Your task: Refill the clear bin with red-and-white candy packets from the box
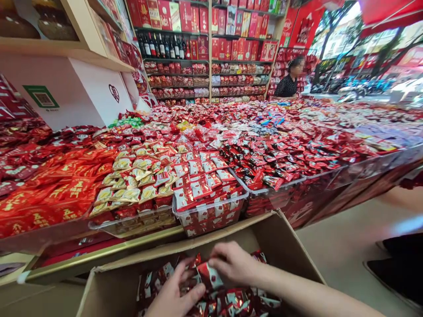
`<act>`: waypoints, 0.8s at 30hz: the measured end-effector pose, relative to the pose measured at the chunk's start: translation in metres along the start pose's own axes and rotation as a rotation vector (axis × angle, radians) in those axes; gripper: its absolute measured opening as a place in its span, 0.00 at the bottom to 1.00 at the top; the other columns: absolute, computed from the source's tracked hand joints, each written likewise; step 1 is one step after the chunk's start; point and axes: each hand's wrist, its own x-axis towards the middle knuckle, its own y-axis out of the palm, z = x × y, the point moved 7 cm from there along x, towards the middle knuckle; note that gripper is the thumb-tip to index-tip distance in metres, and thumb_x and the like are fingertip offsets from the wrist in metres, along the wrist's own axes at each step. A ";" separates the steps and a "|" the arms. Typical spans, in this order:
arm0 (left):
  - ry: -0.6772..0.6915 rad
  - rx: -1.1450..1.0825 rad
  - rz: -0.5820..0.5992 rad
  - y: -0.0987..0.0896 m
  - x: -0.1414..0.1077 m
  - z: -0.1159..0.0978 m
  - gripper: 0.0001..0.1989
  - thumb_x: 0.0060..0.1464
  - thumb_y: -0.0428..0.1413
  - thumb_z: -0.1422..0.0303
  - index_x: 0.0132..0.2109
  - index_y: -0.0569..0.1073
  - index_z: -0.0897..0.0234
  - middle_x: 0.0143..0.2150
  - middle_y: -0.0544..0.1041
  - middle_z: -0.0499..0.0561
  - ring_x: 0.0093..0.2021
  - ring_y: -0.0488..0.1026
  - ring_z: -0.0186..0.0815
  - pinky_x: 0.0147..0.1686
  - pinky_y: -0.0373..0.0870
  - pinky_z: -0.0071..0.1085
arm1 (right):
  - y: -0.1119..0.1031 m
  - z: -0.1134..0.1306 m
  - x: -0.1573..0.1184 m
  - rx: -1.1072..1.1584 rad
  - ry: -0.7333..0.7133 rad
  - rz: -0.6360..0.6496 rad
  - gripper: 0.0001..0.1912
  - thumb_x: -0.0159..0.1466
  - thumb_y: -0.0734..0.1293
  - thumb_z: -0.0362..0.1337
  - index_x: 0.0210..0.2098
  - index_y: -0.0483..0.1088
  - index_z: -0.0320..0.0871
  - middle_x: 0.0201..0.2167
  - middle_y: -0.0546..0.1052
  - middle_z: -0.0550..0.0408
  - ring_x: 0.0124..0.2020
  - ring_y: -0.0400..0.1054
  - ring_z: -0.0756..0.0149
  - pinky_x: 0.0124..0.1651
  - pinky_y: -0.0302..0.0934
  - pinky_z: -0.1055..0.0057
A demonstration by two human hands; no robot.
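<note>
Both my hands are inside an open cardboard box [287,246] that holds a pile of small red-and-white wrapped packets [236,299]. My right hand [236,266] pinches one red-and-white packet [211,276] by its edge, tilted above the pile. Just left of that packet is my left hand [178,288], thumb and fingers apart, over the loose packets. Its fingertips are slightly blurred, and I cannot tell whether they touch a packet. Beyond the box's far edge, a clear plastic bin [211,203] holds similar red-and-white packets [201,185] in stacked rows.
Gold-wrapped packets [132,176] and large red packets [62,185] lie left of the bin. Dark red packets [274,158] fill trays to the right. A person [287,86] is behind the display. Shelves [210,48] with bottles and gift boxes rise at the back.
</note>
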 end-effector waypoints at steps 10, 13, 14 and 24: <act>-0.099 -0.354 -0.041 0.047 -0.009 -0.053 0.20 0.44 0.58 0.59 0.43 0.65 0.65 0.26 0.78 0.47 0.22 0.73 0.32 0.21 0.60 0.25 | -0.014 0.025 -0.005 0.688 0.150 -0.109 0.20 0.52 0.64 0.51 0.20 0.58 0.40 0.14 0.62 0.63 0.15 0.55 0.78 0.19 0.49 0.78; -0.101 -0.333 -0.043 0.045 -0.009 -0.056 0.21 0.45 0.58 0.60 0.45 0.64 0.65 0.27 0.79 0.49 0.23 0.73 0.32 0.21 0.61 0.24 | -0.015 0.026 -0.005 0.774 0.161 -0.106 0.20 0.52 0.65 0.50 0.21 0.58 0.40 0.13 0.64 0.63 0.14 0.55 0.78 0.19 0.50 0.78; -0.097 -0.329 -0.051 0.044 -0.009 -0.058 0.22 0.45 0.58 0.61 0.46 0.64 0.65 0.28 0.79 0.49 0.23 0.73 0.32 0.21 0.61 0.24 | -0.016 0.027 -0.005 0.785 0.158 -0.107 0.19 0.52 0.65 0.49 0.21 0.59 0.40 0.13 0.64 0.63 0.15 0.55 0.78 0.20 0.50 0.78; -0.008 -0.162 -0.193 0.025 -0.012 -0.065 0.24 0.43 0.56 0.54 0.45 0.66 0.60 0.24 0.76 0.44 0.26 0.70 0.32 0.27 0.66 0.25 | -0.033 0.034 -0.008 0.672 0.023 -0.086 0.14 0.52 0.68 0.43 0.33 0.65 0.40 0.23 0.68 0.60 0.24 0.60 0.75 0.28 0.55 0.76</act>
